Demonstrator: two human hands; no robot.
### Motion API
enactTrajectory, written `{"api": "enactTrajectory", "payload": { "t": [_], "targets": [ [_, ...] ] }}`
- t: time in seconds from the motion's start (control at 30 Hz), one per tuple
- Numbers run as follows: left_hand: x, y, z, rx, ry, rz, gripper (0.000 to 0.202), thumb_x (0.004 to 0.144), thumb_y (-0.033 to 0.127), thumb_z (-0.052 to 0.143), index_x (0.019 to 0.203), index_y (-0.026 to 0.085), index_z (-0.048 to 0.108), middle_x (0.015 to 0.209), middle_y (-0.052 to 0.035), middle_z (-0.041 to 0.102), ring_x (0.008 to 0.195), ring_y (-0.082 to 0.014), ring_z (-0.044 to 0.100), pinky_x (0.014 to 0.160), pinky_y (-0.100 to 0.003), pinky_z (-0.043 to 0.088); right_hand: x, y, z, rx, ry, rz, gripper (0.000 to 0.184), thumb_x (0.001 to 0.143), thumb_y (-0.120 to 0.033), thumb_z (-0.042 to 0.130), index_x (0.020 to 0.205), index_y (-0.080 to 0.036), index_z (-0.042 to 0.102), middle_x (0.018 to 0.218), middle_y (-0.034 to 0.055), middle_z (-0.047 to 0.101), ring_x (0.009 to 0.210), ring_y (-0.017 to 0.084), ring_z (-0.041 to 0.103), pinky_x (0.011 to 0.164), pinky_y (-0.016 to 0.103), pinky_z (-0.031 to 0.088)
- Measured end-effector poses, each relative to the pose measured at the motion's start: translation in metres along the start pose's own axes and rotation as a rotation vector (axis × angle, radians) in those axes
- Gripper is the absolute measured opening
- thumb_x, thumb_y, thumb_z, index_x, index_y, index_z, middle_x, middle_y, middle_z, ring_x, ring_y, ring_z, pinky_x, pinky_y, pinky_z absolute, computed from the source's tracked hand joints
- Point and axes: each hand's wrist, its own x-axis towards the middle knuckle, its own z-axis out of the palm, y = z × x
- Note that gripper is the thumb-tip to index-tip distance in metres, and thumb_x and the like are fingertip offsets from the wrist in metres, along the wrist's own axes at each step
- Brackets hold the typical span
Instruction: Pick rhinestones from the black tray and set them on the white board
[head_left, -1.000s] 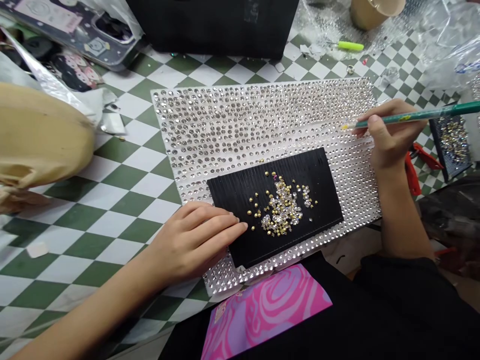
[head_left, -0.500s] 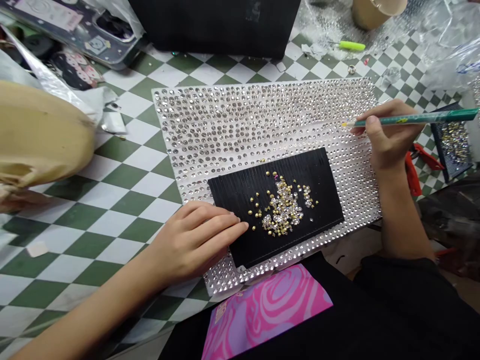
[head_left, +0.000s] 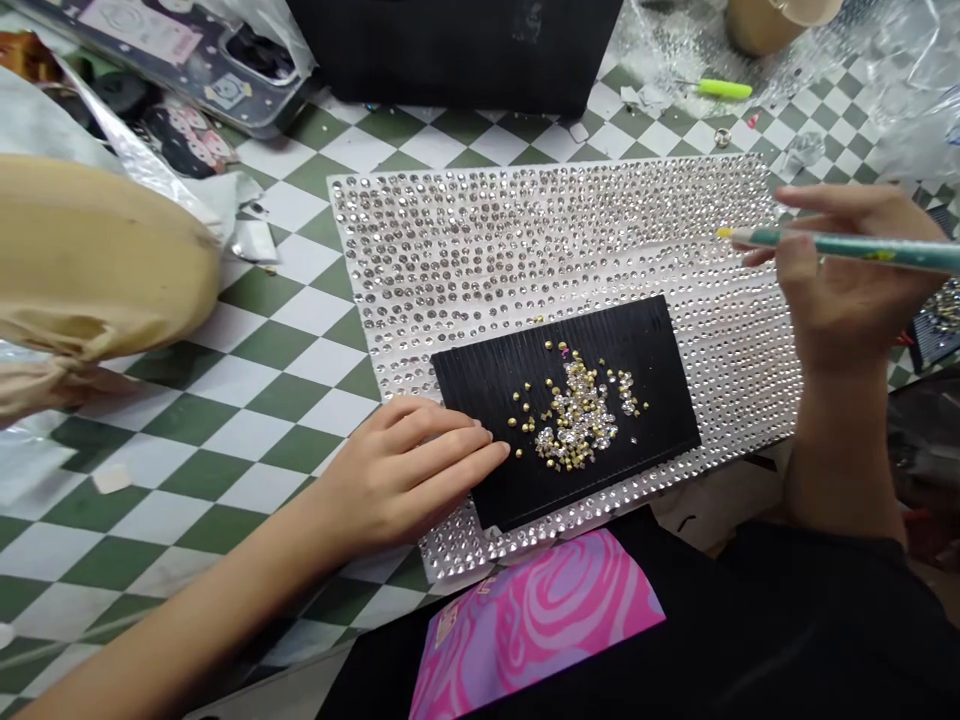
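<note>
A white sheet [head_left: 525,240] covered in rows of clear rhinestones lies on the checkered table. On its near part rests a black ridged tray [head_left: 652,340] with a small heap of loose rhinestones [head_left: 577,415]. My left hand [head_left: 405,475] lies flat with fingers together, its fingertips on the tray's left end. My right hand [head_left: 847,280] is raised over the sheet's right edge and pinches a teal picker pen [head_left: 847,247], whose yellow tip hovers above the upper right rows.
A tan rounded object [head_left: 97,260] sits at the left, phone cases [head_left: 187,50] at the back left, a black box [head_left: 457,50] at the back. A lime tool [head_left: 720,88] and plastic wrap lie at the back right. A pink swirled card [head_left: 540,620] rests on my lap.
My right hand has lifted off the sheet and drawn slightly right with the pen. The view has shifted a little. My left hand stays on the tray.
</note>
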Motion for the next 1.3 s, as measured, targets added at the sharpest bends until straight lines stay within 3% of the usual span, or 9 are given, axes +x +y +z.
{"api": "enactTrajectory", "payload": {
  "t": [0.03,0.13,0.23,0.4,0.6,0.67,0.83,1.03,1.3],
  "targets": [
    [0.0,0.0,0.0,0.003,0.002,-0.003,0.023,0.096,0.02,0.042,0.107,0.017,0.062,0.092,-0.0016,0.072,0.091,-0.013,0.061,0.08,-0.03,0.046,-0.003,-0.013,0.0,0.034,-0.028,-0.044,0.035,0.079,-0.006,0.065,0.111,-0.019,0.069,0.104,0.0059,0.072,0.077,0.013,0.071,0.06,0.026,0.056],
    [0.001,0.0,0.0,0.002,0.004,-0.006,0.023,0.096,0.019,0.042,0.106,0.017,0.063,0.091,-0.0013,0.072,0.091,-0.0126,0.061,0.08,-0.03,0.046,-0.017,-0.05,0.006,0.121,-0.191,0.001,0.033,0.078,-0.004,0.063,0.105,-0.022,0.071,0.091,0.0012,0.074,0.08,0.014,0.071,0.064,0.028,0.057],
    [0.001,0.001,0.0,-0.005,0.0,-0.006,0.023,0.096,0.019,0.043,0.106,0.016,0.063,0.091,-0.0017,0.072,0.091,-0.0129,0.061,0.08,-0.031,0.045,-0.033,-0.07,0.02,0.287,-0.358,-0.023,0.029,0.076,-0.004,0.061,0.099,-0.02,0.07,0.082,0.0006,0.072,0.076,0.013,0.068,0.069,0.03,0.058],
    [-0.001,0.001,-0.001,-0.006,0.006,-0.01,0.022,0.095,0.018,0.044,0.106,0.017,0.063,0.092,-0.0016,0.072,0.091,-0.0127,0.061,0.08,-0.03,0.046,-0.041,-0.072,0.036,0.302,-0.349,-0.092,0.024,0.075,-0.004,0.057,0.09,-0.018,0.067,0.071,0.0003,0.068,0.063,0.011,0.06,0.072,0.033,0.057],
    [-0.001,0.0,-0.001,-0.023,0.0,-0.004,0.021,0.095,0.017,0.045,0.107,0.014,0.063,0.093,-0.0026,0.071,0.092,-0.0142,0.059,0.081,-0.031,0.045,-0.043,-0.072,0.034,0.33,-0.341,-0.057,0.025,0.076,-0.005,0.056,0.09,-0.02,0.069,0.071,-0.0007,0.068,0.063,0.01,0.061,0.072,0.034,0.057],
    [0.0,0.0,-0.001,-0.023,0.002,-0.002,0.022,0.095,0.017,0.045,0.107,0.014,0.063,0.093,-0.0025,0.071,0.092,-0.0141,0.059,0.081,-0.031,0.045,-0.041,-0.067,0.031,0.359,-0.258,0.004,0.025,0.077,-0.005,0.057,0.092,-0.019,0.071,0.072,-0.0002,0.069,0.068,0.012,0.065,0.072,0.034,0.058],
    [0.0,0.001,-0.001,-0.007,0.009,-0.009,0.023,0.096,0.018,0.043,0.106,0.016,0.063,0.091,-0.0014,0.072,0.09,-0.0126,0.061,0.08,-0.03,0.045,-0.021,-0.027,0.018,0.251,0.234,0.04,0.015,0.079,-0.007,0.059,0.081,-0.013,0.073,0.07,0.0014,0.069,0.054,0.008,0.062,0.047,0.022,0.052],
    [0.0,0.001,-0.002,-0.008,0.0,-0.006,0.022,0.095,0.017,0.044,0.106,0.015,0.063,0.091,-0.0019,0.072,0.091,-0.0134,0.061,0.08,-0.031,0.045,-0.011,0.025,0.015,0.083,0.27,0.155,0.007,0.08,-0.014,0.061,0.076,-0.014,0.067,0.069,0.0016,0.067,0.049,0.008,0.062,0.046,0.021,0.051],
    [-0.001,0.0,0.0,-0.008,0.003,-0.021,0.023,0.095,0.018,0.044,0.107,0.017,0.063,0.092,-0.0013,0.073,0.091,-0.0124,0.063,0.08,-0.03,0.047,-0.019,0.038,0.018,0.024,0.191,0.184,0.011,0.083,-0.022,0.062,0.079,-0.016,0.07,0.068,0.0028,0.067,0.052,0.009,0.064,0.049,0.022,0.053]
  ]
}}
